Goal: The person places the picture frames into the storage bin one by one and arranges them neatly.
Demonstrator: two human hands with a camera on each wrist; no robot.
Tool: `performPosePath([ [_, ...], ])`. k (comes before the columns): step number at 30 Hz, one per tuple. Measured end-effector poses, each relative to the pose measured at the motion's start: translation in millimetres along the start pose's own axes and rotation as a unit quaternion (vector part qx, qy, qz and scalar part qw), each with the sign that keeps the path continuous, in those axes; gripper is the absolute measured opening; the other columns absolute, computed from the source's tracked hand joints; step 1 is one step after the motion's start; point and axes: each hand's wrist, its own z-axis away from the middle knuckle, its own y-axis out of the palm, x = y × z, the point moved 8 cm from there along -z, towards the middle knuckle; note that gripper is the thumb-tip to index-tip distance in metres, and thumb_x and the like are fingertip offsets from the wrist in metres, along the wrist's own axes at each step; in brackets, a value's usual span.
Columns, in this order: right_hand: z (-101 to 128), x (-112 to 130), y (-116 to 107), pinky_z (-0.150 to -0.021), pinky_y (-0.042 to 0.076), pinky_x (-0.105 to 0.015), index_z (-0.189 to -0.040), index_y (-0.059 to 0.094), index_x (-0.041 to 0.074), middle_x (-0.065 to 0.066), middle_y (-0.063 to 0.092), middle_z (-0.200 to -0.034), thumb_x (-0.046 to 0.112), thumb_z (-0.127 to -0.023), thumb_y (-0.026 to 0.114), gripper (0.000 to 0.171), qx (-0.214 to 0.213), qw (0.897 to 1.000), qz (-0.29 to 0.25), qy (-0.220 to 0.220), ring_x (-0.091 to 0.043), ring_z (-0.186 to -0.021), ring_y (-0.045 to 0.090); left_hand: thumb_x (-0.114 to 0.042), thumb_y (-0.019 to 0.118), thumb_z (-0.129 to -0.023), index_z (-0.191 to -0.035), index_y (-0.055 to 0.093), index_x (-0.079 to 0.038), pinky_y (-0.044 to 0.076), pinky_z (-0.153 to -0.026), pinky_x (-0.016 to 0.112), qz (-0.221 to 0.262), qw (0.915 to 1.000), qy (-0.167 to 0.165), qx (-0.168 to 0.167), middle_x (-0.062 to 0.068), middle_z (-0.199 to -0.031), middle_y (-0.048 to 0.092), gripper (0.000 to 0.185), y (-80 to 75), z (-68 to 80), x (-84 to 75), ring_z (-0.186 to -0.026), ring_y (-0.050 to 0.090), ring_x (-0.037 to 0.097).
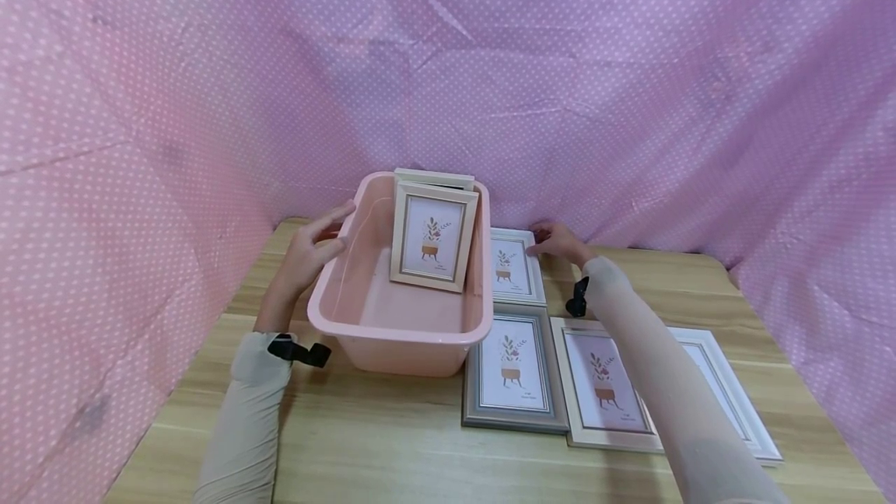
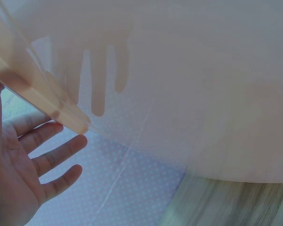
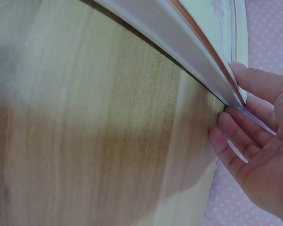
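A pink plastic tub (image 1: 392, 333) stands on the wooden table. Inside it a light wood picture frame (image 1: 434, 236) stands upright against the far wall, with a second frame (image 1: 434, 176) behind it. My left hand (image 1: 323, 236) is at the tub's left rim (image 2: 42, 96), fingers straight and spread (image 2: 56, 155), holding nothing. My right hand (image 1: 553, 242) reaches to the far right corner of a small white frame (image 1: 514, 264) lying just right of the tub. In the right wrist view that hand (image 3: 228, 106) pinches the frame's corner (image 3: 179, 37), thumb on top and fingers under the edge.
Three more frames lie flat near the front: a grey one (image 1: 513, 364), a pale pink one (image 1: 603, 383) and a white one (image 1: 731, 391) partly under my right forearm. Pink dotted cloth (image 1: 630, 99) walls the table on three sides.
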Motion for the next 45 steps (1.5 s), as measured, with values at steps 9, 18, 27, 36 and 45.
performPosePath([
  [9,-2,3,1,-0.089,0.046,-0.039,-0.121,0.058,0.004,-0.020,0.057,-0.116,0.016,-0.081,0.073,0.045,0.010,0.999,0.032,-0.002,-0.030,-0.101,0.050,-0.001,0.053,-0.088,-0.136,0.047,0.000,0.042,-0.092,0.030,0.005,1.0000,-0.003,0.006,0.015,-0.146,0.040,0.048,-0.6,-1.2,2.2,-0.115,0.052,0.035],
  [18,-6,5,3,-0.076,0.047,-0.031,-0.119,0.059,0.002,-0.020,0.059,-0.113,0.014,-0.081,0.073,0.043,0.025,0.999,0.043,-0.003,-0.028,-0.095,0.052,-0.001,0.053,-0.088,-0.137,0.046,-0.001,0.043,-0.090,0.027,0.014,0.9998,0.000,0.012,0.015,-0.146,0.040,0.049,0.0,-1.1,2.9,-0.115,0.052,0.035],
  [27,-9,-1,5,-0.086,0.046,-0.037,-0.124,0.057,0.005,-0.019,0.057,-0.121,0.014,-0.082,0.072,0.046,0.028,0.999,0.024,0.007,-0.030,-0.102,0.050,-0.002,0.053,-0.088,-0.138,0.046,-0.003,0.044,-0.084,0.020,0.021,0.9997,-0.004,0.011,0.014,-0.146,0.040,0.050,0.1,-1.2,6.1,-0.113,0.052,0.034],
  [36,-8,-4,4,-0.085,0.047,-0.037,-0.129,0.053,0.005,-0.019,0.054,-0.125,0.010,-0.082,0.071,0.050,0.030,0.999,-0.016,0.030,-0.028,-0.104,0.048,-0.005,0.054,-0.089,-0.138,0.048,-0.010,0.042,-0.089,0.022,0.020,0.9998,0.005,0.008,0.006,-0.148,0.040,0.050,-0.7,-4.9,23.9,-0.115,0.052,0.033],
  [45,-6,-8,1,-0.088,0.046,-0.043,-0.130,0.052,0.005,-0.019,0.052,-0.127,0.009,-0.079,0.073,0.056,0.017,0.998,-0.060,0.022,-0.030,-0.106,0.049,0.000,0.053,-0.088,-0.136,0.047,0.001,0.041,-0.091,0.023,0.010,0.9999,0.004,0.007,0.017,-0.146,0.039,0.049,-1.7,-2.0,4.2,-0.115,0.051,0.038],
])
